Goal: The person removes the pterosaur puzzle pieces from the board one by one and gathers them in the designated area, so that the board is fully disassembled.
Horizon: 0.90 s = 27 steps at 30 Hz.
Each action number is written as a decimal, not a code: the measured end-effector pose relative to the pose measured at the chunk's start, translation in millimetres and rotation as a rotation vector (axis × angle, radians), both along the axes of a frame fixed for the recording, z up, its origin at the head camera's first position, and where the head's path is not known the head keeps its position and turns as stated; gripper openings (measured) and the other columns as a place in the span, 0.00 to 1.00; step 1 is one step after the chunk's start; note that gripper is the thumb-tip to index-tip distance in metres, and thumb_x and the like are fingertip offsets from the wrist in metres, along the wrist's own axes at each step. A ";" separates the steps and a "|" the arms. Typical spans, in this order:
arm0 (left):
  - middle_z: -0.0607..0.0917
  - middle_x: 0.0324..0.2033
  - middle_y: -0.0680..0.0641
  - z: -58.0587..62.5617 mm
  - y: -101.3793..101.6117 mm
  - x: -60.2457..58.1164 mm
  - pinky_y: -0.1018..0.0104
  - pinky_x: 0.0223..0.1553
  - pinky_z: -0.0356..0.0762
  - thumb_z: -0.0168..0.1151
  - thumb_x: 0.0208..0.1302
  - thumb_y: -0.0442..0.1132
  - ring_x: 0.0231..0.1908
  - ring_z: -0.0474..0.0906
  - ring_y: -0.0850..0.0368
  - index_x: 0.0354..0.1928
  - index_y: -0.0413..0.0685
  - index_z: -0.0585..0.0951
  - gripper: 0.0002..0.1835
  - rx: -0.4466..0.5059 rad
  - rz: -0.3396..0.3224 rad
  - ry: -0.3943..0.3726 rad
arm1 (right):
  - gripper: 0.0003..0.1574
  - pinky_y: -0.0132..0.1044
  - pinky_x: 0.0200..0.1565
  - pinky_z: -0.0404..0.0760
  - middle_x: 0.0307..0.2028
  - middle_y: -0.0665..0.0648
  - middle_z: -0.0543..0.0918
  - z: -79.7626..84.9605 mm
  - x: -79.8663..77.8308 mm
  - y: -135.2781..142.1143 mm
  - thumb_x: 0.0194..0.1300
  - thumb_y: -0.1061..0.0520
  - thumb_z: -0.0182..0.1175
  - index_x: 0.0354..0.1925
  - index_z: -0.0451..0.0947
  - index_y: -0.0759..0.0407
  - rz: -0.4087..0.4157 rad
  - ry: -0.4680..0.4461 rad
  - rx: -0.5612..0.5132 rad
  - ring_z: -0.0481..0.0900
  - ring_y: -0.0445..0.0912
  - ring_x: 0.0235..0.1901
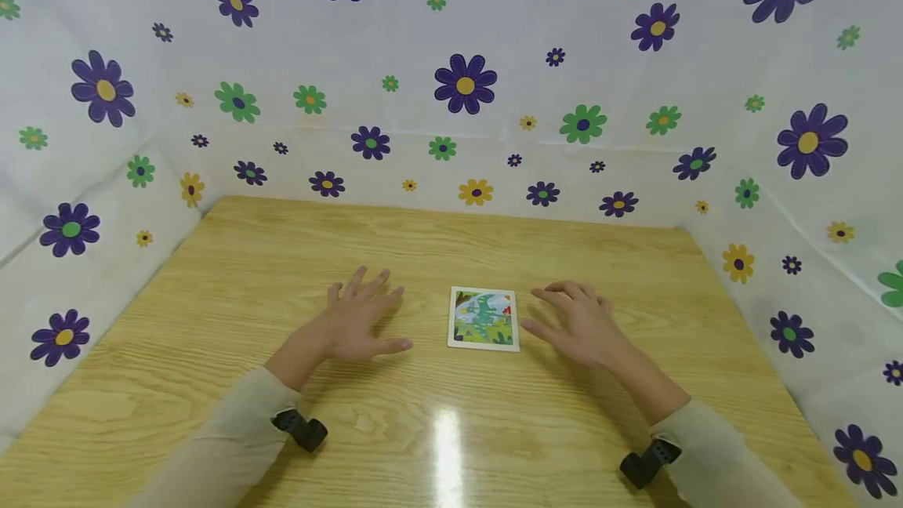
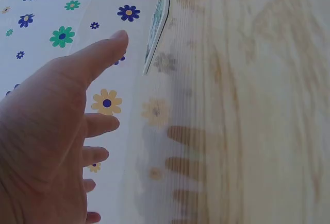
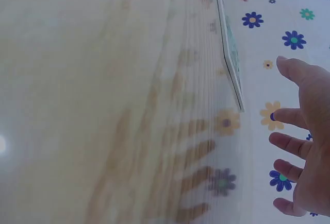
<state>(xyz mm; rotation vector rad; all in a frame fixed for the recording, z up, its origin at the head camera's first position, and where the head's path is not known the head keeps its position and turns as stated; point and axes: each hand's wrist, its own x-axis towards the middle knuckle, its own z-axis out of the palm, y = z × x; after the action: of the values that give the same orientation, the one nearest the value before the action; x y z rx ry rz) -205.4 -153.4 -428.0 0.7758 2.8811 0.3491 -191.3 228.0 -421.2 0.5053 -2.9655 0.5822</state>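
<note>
A small white-framed picture puzzle [image 1: 484, 319] with a teal dinosaur on a green and blue scene lies flat on the wooden table. To its left my left hand [image 1: 358, 322] is held over the table with fingers spread, apart from the puzzle. My right hand [image 1: 580, 323] is close to the puzzle's right edge, its fingers loosely bent and holding nothing. In the left wrist view the puzzle [image 2: 159, 20] appears edge-on beyond the thumb. The right wrist view also shows the puzzle [image 3: 229, 51] as a thin slanted edge, apart from the fingers.
The light wooden table [image 1: 367, 445] reflects a bright strip of light near its front. A white cloth [image 1: 395, 38] printed with purple, green and yellow flowers stands around the back and both sides. A black camera is strapped to each wrist.
</note>
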 end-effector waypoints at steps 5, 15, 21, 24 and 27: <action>0.52 0.78 0.41 -3.0 12.9 -9.4 0.25 0.64 0.47 0.56 0.61 0.73 0.76 0.40 0.32 0.77 0.54 0.62 0.49 0.102 -0.041 -0.025 | 0.34 0.69 0.53 0.60 0.54 0.59 0.79 -1.3 -9.7 -10.5 0.64 0.38 0.66 0.61 0.80 0.54 0.048 0.001 -0.093 0.69 0.60 0.55; 0.57 0.77 0.43 -1.9 52.0 -23.4 0.34 0.65 0.50 0.63 0.62 0.66 0.74 0.49 0.39 0.76 0.47 0.63 0.47 0.182 -0.095 -0.118 | 0.29 0.46 0.46 0.78 0.48 0.61 0.81 2.7 -26.3 -41.5 0.65 0.48 0.67 0.60 0.80 0.61 0.144 -0.134 -0.240 0.77 0.53 0.46; 0.61 0.75 0.38 -4.5 71.0 -32.0 0.38 0.71 0.56 0.67 0.65 0.55 0.74 0.53 0.35 0.72 0.39 0.67 0.41 0.298 -0.122 -0.190 | 0.26 0.35 0.37 0.77 0.44 0.62 0.82 2.4 -34.5 -58.6 0.65 0.52 0.68 0.56 0.81 0.65 0.181 -0.164 -0.257 0.77 0.45 0.35; 0.63 0.73 0.35 -6.7 76.0 -33.7 0.42 0.70 0.61 0.69 0.65 0.50 0.72 0.58 0.36 0.70 0.37 0.71 0.37 0.353 -0.111 -0.214 | 0.25 0.35 0.37 0.78 0.42 0.62 0.82 -0.8 -39.1 -66.2 0.65 0.52 0.68 0.56 0.82 0.65 0.198 -0.173 -0.258 0.77 0.44 0.33; 0.66 0.72 0.36 -9.5 78.8 -33.6 0.48 0.64 0.70 0.71 0.63 0.49 0.64 0.70 0.42 0.67 0.35 0.73 0.37 0.390 -0.077 -0.213 | 0.24 0.35 0.37 0.79 0.42 0.61 0.82 -5.4 -44.3 -72.8 0.66 0.52 0.67 0.56 0.82 0.65 0.200 -0.190 -0.265 0.77 0.43 0.33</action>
<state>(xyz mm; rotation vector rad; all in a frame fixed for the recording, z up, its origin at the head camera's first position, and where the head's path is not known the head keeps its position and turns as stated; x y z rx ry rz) -239.0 -74.6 -437.6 0.8421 2.6060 0.9415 -235.7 155.3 -426.6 0.7620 -2.9602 1.0815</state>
